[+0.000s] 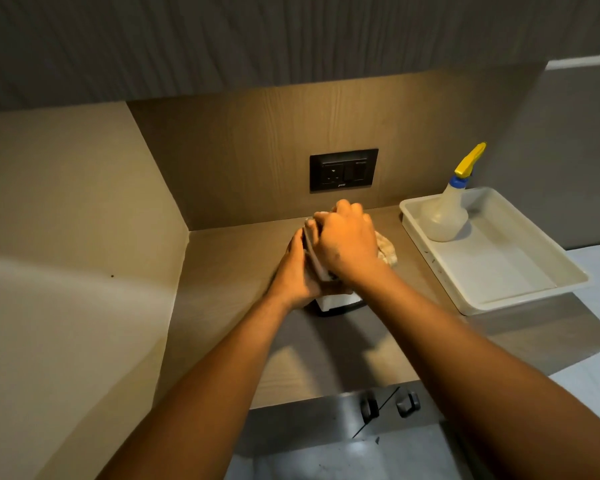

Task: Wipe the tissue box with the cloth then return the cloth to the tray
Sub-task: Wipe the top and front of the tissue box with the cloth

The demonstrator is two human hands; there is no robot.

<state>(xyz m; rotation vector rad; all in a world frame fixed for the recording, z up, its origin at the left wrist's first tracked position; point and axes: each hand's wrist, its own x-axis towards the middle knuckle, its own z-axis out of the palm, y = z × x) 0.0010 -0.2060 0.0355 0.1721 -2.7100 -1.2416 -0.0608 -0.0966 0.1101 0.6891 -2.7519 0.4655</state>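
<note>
The tissue box (336, 301) stands on the wooden counter, mostly hidden under both hands; only its white near end and a dark edge show. My left hand (297, 271) grips the box's left side. My right hand (349, 242) presses a light, crumpled cloth (387, 251) onto the top of the box; the cloth bulges out to the right of that hand. The white tray (520, 289) sits to the right on the counter, apart from the box.
A spray bottle (447, 216) with a yellow trigger stands in the tray's far left corner. A black wall socket (343, 169) is on the back panel behind the hands. A side wall closes the left. Two dark knobs (388, 407) sit below the counter's front edge.
</note>
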